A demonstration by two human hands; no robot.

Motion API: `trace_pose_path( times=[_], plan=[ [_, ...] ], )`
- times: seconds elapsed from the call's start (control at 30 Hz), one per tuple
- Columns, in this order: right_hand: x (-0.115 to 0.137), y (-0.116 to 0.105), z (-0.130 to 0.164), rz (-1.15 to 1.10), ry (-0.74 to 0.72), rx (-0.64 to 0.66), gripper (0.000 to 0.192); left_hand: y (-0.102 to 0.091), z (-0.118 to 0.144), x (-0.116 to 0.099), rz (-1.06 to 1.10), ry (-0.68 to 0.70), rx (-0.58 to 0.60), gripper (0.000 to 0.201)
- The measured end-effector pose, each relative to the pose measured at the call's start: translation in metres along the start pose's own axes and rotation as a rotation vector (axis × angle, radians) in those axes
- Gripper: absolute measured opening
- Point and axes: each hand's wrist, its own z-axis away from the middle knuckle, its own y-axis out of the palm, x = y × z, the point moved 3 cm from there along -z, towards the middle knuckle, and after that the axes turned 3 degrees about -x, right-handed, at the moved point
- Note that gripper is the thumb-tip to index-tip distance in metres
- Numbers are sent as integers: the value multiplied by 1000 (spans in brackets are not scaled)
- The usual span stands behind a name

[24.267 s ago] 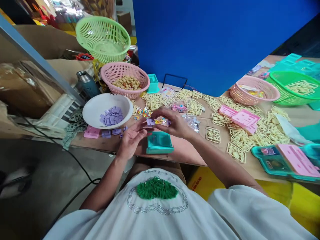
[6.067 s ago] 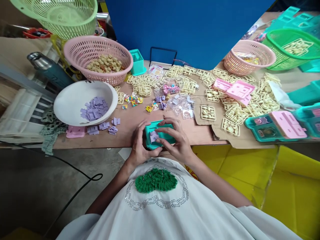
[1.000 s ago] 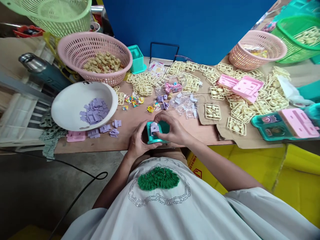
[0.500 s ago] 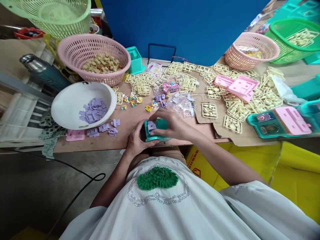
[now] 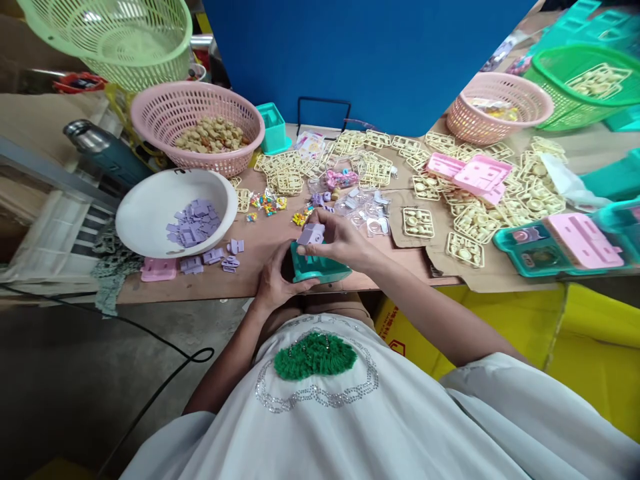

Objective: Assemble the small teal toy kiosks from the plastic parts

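table: I see a brown work surface crowded with parts. The handled pieces sit at its near edge, right in front of the torso.
white bowl: biggest thing near the left hand; loose purple pieces heaped inside, a few more spilled on the table just beside it. Well clear of the hands.
cream sprue frames: flat lattices spread across the far and right side of the table. Thin, they'd snag; not being touched.
teal tray: moulded plastic, tilted up off the near table edge. I judge it light and stiff with slick walls. Best hold looks like the outer side walls, pinched from both ends, not the thin rim.
left hand: wrapped around the tray's left end, thumb on the front wall, fingers closed underneath. Carrying the tray's weight, I'd say.
right hand: over the tray's top and right side, fingertips pinched on the small purple part.
purple part: small blocky moulding, resting on the tray's top left edge, touching it. Rigid and nearly weightless by my read, easy to flick away. Any small tabs could snap if forced crooked. Grip its two flat sides between thumb and forefinger, press straight.
seating: I can't tell whether it's clicked in or only resting.
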Motion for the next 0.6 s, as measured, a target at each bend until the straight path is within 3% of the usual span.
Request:
trace_pose_path(
  times=[0.07, 0.17, 0.27, 0.33, 0.47, 0.53, 0.6],
  plan=[
    [2, -12, 0, 51, -77, -116, 53, 0, 0, -2, 48, 0, -13, 94],
    [-10, -45, 2, 241, -131, -289, 37, 0, 0, -3, 66, -9, 6, 96],
    [-38, -74, 6, 474, 30, -323, 17, -1, 0, 0, 61, -8, 3, 100],
    [-49, -81, 12, 584, 82, -336, 13, -1, -1, 1, 42, -4, -15, 102],
    [-27, -57, 27, 704, -199, -403, 16, 4, 0, -3, -37, 22, -76, 100],
    [-9, -35, 32, 725, -303, -292, 21, 8, 1, -10, -94, 30, -140, 98],
    [3, -18, 32, 752, -302, -148, 24, 13, 2, -17, -142, 32, -193, 97]
  ],
)
